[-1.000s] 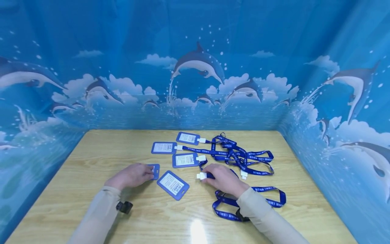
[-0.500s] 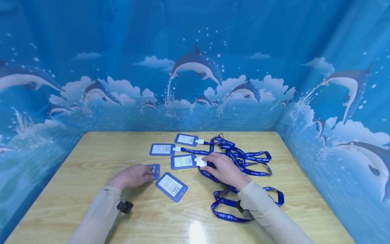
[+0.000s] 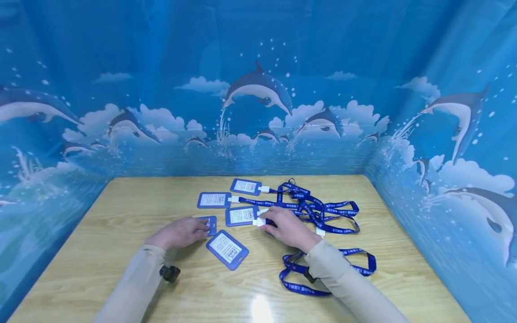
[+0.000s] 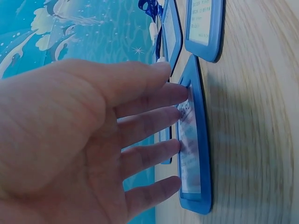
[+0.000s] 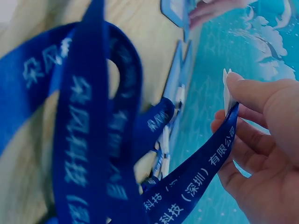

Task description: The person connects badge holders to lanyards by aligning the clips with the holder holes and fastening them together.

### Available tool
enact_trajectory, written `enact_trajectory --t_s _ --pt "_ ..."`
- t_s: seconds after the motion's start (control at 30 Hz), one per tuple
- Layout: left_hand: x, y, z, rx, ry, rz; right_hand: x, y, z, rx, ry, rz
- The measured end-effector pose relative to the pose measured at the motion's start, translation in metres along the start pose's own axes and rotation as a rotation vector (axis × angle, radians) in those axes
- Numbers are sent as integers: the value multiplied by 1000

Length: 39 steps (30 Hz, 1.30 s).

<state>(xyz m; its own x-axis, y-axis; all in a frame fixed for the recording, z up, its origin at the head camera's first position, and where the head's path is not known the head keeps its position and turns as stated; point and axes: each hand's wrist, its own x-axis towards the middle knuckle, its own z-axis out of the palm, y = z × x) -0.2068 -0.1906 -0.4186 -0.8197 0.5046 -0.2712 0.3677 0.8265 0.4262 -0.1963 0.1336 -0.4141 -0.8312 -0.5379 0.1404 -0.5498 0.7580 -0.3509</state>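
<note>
My left hand (image 3: 183, 232) rests its fingertips on a blue badge holder (image 4: 198, 140) lying flat on the table; the fingers are nearly straight, the thumb off it. The hand covers much of that holder in the head view. Between thumb and fingers, my right hand (image 3: 287, 226) pinches the white plastic clip (image 5: 228, 93) of a blue lanyard (image 5: 201, 168) with white lettering. In the head view this clip is near a badge holder (image 3: 241, 216) that has its own clip. Another badge holder (image 3: 227, 250), with no lanyard on it, lies tilted between the hands.
Toward the back lie two more badge holders (image 3: 214, 200) clipped to lanyards. Tangled blue lanyards (image 3: 319, 208) spread over the right side, and another lanyard loop (image 3: 303, 287) lies beneath the right forearm. Behind the wooden table (image 3: 133, 206) hangs a dolphin-print curtain (image 3: 258, 148).
My right hand has lifted its clip and moved it up and left across the table, drawing the lanyard along. My left hand and its badge holder have shifted slightly to the right.
</note>
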Motion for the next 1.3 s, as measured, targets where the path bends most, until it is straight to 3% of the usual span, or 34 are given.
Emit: enact_trajectory --t_s 0.33,0.57,0.7,1.07,1.3 --pt "4 6 -2 33 -20 4 10 -6 17 -28 -73 -1" --pt "5 10 -4 89 -16 124 21 -11 23 -15 -98 -22" --pt "5 12 -4 107 -16 150 26 -13 28 -15 -105 -27" --pt "7 18 -1 102 -41 117 38 -15 38 -4 -128 -36" --pt "6 20 2 73 -50 58 44 -16 45 -7 -156 -31"
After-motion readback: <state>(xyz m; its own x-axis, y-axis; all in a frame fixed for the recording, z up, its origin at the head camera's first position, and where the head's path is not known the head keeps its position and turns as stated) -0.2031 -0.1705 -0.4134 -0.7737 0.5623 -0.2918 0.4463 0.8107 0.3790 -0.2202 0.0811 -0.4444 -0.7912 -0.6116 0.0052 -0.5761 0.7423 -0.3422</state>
